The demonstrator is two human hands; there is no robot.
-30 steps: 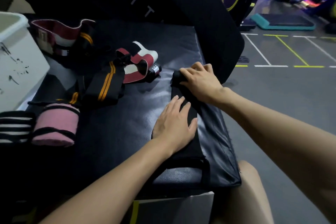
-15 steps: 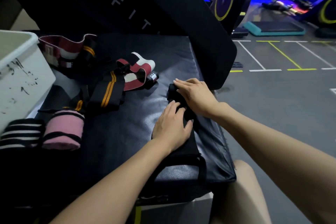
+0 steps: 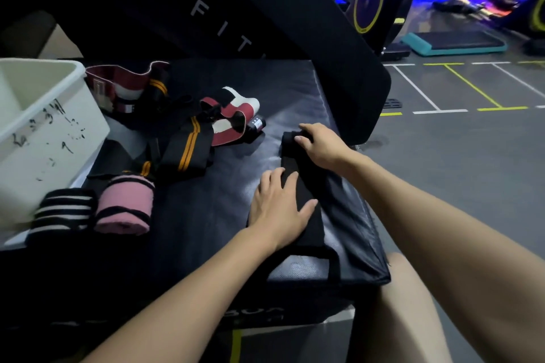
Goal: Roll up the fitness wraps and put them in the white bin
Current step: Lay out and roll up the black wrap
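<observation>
- Fingers of the right hand (image 3: pixel 323 146) are curled over the rolled far end of a black wrap (image 3: pixel 298 186), gripping the roll.
- Fingers of the left hand (image 3: pixel 280 209) lie straight and flat, pressing the unrolled stretch of the same wrap down on the table (image 3: pixel 206 215).
- The black wrap runs lengthwise along the right part of the padded black table, rolled end farthest from the person, flat end nearest the front edge.
- The white bin (image 3: pixel 44 132) stands at the left edge of the table, open at the top, with black marks on its side.
- A pink rolled wrap (image 3: pixel 125 205) and a black-and-white striped rolled wrap (image 3: pixel 63 211) lie side by side just in front of the bin.
- Unrolled wraps lie in a loose heap behind them: a black wrap with orange stripes (image 3: pixel 188 147) and a maroon-and-white wrap (image 3: pixel 233 115), overlapping one another.
- A second maroon-and-white wrap (image 3: pixel 124 85) lies beside the bin's far corner.
</observation>
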